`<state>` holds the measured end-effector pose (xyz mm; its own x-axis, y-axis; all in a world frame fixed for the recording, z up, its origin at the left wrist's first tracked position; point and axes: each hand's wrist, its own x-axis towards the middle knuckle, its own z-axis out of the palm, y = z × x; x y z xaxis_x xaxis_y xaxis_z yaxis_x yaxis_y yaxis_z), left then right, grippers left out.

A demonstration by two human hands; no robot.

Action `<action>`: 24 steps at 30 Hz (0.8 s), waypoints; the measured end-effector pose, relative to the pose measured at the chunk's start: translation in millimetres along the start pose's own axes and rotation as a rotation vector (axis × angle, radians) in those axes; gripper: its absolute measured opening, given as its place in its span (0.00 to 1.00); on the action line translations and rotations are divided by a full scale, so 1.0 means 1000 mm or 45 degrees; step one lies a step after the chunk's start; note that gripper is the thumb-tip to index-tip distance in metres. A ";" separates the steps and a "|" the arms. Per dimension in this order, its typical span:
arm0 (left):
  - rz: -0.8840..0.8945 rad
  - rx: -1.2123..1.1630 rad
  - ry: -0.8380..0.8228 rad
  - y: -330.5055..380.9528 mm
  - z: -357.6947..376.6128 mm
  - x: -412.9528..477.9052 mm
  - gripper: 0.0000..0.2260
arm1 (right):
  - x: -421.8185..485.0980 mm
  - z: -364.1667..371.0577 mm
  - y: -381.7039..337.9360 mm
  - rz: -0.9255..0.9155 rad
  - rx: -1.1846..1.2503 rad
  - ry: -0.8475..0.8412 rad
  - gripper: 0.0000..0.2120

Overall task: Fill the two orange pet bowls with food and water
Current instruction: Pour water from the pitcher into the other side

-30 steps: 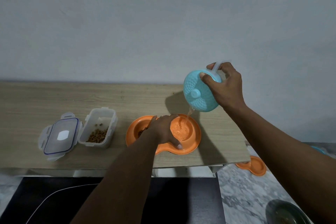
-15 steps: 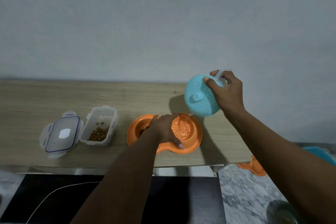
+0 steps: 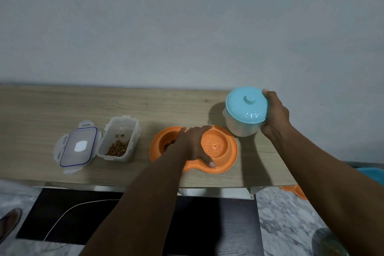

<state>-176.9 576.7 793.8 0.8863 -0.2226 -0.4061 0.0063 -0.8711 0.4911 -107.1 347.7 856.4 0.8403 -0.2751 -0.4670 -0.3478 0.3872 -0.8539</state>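
Orange double bowl (image 3: pixel 226 164) near front edge of desk (image 3: pixel 41 110); water in right well, kibble in left. Left hand (image 3: pixel 193 143) pressed flat across middle, fingers spread, steadying it. Right hand (image 3: pixel 275 115), fingers wrapped around blue-lidded water container (image 3: pixel 245 112), upright just beside bowl. Open kibble tub (image 3: pixel 119 139) sits left.

Wooden shelf (image 3: pixel 62 106) runs along wall. On it, left to right: loose lid (image 3: pixel 78 147), open food container (image 3: pixel 120 139) with kibble in it just beside the lid, double pet bowl (image 3: pixel 226 164), lidded jar (image 3: pixel 245 110) behind-right of the bowl. Left hand (image 3: pixel 194 143) rests across the bowl's middle. Right hand (image 3: pixel 275 114) on jar's right side. Second bowl (image 3: pixel 296 191) on floor below shelf's right end.
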 end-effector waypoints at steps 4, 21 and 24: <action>0.042 0.076 -0.004 -0.003 -0.001 0.004 0.58 | 0.008 0.010 0.001 0.026 0.041 0.014 0.15; -0.754 -0.148 0.599 -0.062 0.019 -0.068 0.27 | -0.032 -0.038 0.135 -0.658 -1.388 -0.078 0.22; -0.760 -0.158 0.600 -0.068 0.024 -0.068 0.22 | -0.032 -0.032 0.135 -0.638 -1.522 -0.119 0.23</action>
<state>-248.8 640.3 769.9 0.8198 0.5040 -0.2719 0.5727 -0.7234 0.3857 -194.5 380.7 748.7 0.9949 -0.0795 -0.0628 -0.1013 -0.7725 -0.6269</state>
